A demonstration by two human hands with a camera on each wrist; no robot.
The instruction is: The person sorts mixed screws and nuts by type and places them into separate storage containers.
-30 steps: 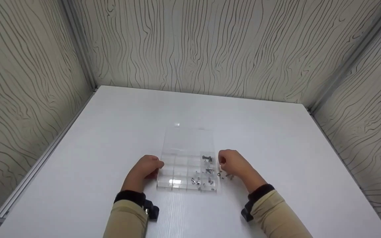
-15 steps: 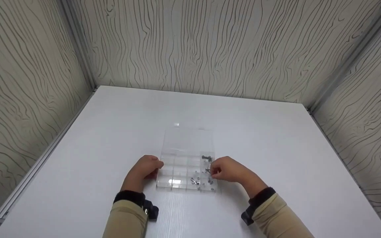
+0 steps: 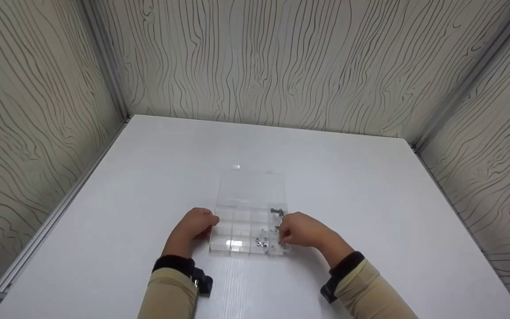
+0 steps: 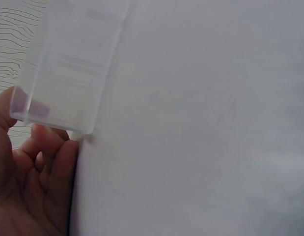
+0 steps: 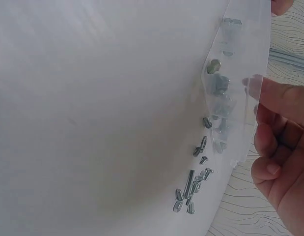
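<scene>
The clear plastic compartment box is lying on the white table just in front of the person, its transparent lid folded open and flat behind it. The right hand is hovering over the box's right-hand column of cells, fingers curled toward the thumb as if pinching something tiny; whether a piece is actually between them I cannot tell. Small metal screws and nuts are sitting in those right cells. The left hand is gripping the box's left edge, steadying it; the left wrist view is showing its fingers curled against the box's corner.

The work appears to be sorting hardware into cells, one piece at a time. The next move would call for a fine pinch and careful aim at a single cell.

A loose cluster of small screws is lying on the table just beside the box's right wall. Wood-grain patterned walls are enclosing the table.
</scene>
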